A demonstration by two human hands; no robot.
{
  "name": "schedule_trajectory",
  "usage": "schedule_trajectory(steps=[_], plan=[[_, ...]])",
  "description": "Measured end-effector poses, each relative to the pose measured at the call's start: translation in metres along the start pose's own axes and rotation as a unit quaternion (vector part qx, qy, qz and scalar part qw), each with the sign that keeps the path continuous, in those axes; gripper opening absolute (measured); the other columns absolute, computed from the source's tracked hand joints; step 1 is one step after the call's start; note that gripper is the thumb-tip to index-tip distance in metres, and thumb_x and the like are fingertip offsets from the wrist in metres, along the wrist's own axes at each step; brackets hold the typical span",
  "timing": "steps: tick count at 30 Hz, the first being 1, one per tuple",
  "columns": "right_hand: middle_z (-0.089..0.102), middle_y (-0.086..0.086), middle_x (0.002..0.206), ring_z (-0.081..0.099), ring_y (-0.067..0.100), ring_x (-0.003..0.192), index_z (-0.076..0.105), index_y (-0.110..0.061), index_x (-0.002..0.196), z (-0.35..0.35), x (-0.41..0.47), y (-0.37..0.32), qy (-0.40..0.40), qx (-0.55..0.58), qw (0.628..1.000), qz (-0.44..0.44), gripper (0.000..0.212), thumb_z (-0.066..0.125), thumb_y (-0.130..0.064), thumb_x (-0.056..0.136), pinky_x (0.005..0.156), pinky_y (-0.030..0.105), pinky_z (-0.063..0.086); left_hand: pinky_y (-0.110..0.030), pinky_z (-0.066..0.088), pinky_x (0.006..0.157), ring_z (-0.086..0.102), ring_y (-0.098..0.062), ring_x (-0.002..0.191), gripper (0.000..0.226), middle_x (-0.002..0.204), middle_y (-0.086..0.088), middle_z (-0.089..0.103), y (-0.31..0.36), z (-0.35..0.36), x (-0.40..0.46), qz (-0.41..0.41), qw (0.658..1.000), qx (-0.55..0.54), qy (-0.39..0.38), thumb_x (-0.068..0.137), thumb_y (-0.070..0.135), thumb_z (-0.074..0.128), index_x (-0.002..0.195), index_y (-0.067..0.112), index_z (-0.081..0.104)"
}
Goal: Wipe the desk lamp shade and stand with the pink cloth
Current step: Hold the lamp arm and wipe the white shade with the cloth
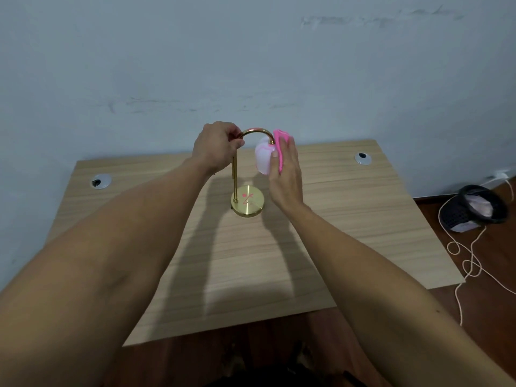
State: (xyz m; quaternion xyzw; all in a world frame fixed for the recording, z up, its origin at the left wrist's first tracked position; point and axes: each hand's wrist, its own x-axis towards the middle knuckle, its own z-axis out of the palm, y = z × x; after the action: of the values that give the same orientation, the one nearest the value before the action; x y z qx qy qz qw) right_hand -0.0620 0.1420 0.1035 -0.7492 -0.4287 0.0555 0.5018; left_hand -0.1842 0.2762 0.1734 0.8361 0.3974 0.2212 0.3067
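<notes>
A small desk lamp stands mid-table on a round gold base (248, 201), with a thin gold stand (234, 174) that arches over to a white-and-pink shade (263, 157). My left hand (216, 146) grips the top of the stand where the arch begins. My right hand (286, 174) presses the pink cloth (280, 143) flat against the right side of the shade, thumb lying on the shade's front. Most of the cloth is hidden behind my palm.
The lamp sits on a light wooden table (349, 219) against a pale wall, with cable grommets at the back left (101, 181) and back right (363, 158). On the floor to the right lie a tipped black mesh bin (474, 209) and a loose cord (469, 261).
</notes>
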Motion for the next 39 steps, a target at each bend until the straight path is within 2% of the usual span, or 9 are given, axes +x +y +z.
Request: schedule_trajectory(steps=[5,8,11,15,24,28,32,36,39], plan=[[0.028,0.014,0.168,0.02,0.029,0.158,0.026,-0.003,0.162,0.002,-0.005,0.001,-0.019,-0.187,0.979,-0.075,0.056,0.027,-0.02,0.108,0.13,0.049,0.018,-0.047,0.06,0.088,0.07,-0.031,0.089,0.014,0.091,-0.007,0.075,0.001,-0.001,-0.001,0.007,1.0,0.006,-0.008,0.097,0.022,0.069,0.105,0.015,0.079],[0.044,0.025,0.157,0.037,0.041,0.147,0.039,0.006,0.154,-0.006,-0.014,0.01,-0.008,-0.279,0.945,-0.171,0.056,0.033,-0.015,0.103,0.124,0.052,0.031,-0.047,0.06,0.087,0.07,-0.032,0.088,0.014,0.089,-0.008,0.074,0.001,-0.002,-0.002,0.013,1.0,0.008,-0.013,0.097,0.02,0.068,0.104,0.014,0.079],[0.052,0.016,0.148,0.05,0.036,0.134,0.048,-0.001,0.149,-0.017,-0.008,0.002,-0.015,-0.333,0.924,-0.185,0.052,0.041,-0.019,0.101,0.105,0.047,0.049,-0.05,0.06,0.086,0.07,-0.034,0.087,0.013,0.087,-0.011,0.075,0.001,-0.004,-0.001,0.021,1.0,0.014,-0.018,0.097,0.02,0.067,0.1,0.013,0.079],[0.054,0.006,0.142,0.053,0.03,0.122,0.052,-0.014,0.145,-0.023,-0.001,-0.01,-0.036,-0.4,0.898,-0.18,0.049,0.045,-0.03,0.099,0.081,0.042,0.048,-0.05,0.06,0.085,0.07,-0.035,0.086,0.013,0.086,-0.012,0.074,0.0,-0.006,0.0,0.023,0.999,0.019,-0.025,0.097,0.019,0.067,0.098,0.012,0.078],[0.057,0.005,0.137,0.054,0.028,0.121,0.056,-0.014,0.14,-0.021,0.003,-0.017,-0.045,-0.401,0.897,-0.179,0.042,0.046,-0.029,0.101,0.085,0.041,0.045,-0.047,0.06,0.083,0.068,-0.033,0.082,0.013,0.082,-0.011,0.073,-0.001,-0.006,0.002,0.028,0.999,0.019,-0.03,0.096,0.019,0.067,0.094,0.014,0.078],[0.054,0.003,0.14,0.055,0.026,0.117,0.056,-0.013,0.137,-0.024,-0.003,-0.011,-0.021,-0.368,0.919,-0.139,0.042,0.049,-0.026,0.098,0.086,0.037,0.041,-0.046,0.058,0.08,0.064,-0.032,0.077,0.013,0.08,-0.012,0.071,-0.001,-0.005,0.002,0.027,0.999,0.02,-0.027,0.097,0.019,0.066,0.092,0.013,0.077],[0.056,0.004,0.138,0.053,0.028,0.121,0.056,-0.015,0.137,-0.014,0.001,-0.018,-0.038,-0.417,0.89,-0.18,0.04,0.043,-0.031,0.102,0.089,0.041,0.041,-0.044,0.057,0.08,0.064,-0.03,0.077,0.014,0.083,-0.012,0.073,-0.001,-0.006,0.003,0.03,0.999,0.024,-0.033,0.097,0.019,0.066,0.094,0.013,0.078],[0.054,0.003,0.142,0.054,0.027,0.119,0.055,-0.015,0.139,-0.024,-0.002,-0.005,-0.018,-0.362,0.923,-0.129,0.042,0.048,-0.027,0.099,0.089,0.041,0.044,-0.044,0.056,0.077,0.059,-0.029,0.073,0.014,0.077,-0.009,0.069,-0.001,-0.005,0.002,0.035,0.999,0.022,-0.029,0.097,0.018,0.065,0.093,0.012,0.077],[0.055,0.004,0.14,0.054,0.028,0.115,0.056,-0.015,0.138,-0.024,0.0,-0.006,-0.023,-0.381,0.913,-0.146,0.042,0.047,-0.029,0.1,0.086,0.04,0.041,-0.045,0.056,0.076,0.056,-0.027,0.07,0.015,0.077,-0.013,0.068,-0.001,-0.005,0.003,0.036,0.998,0.03,-0.034,0.098,0.018,0.064,0.092,0.012,0.076]])
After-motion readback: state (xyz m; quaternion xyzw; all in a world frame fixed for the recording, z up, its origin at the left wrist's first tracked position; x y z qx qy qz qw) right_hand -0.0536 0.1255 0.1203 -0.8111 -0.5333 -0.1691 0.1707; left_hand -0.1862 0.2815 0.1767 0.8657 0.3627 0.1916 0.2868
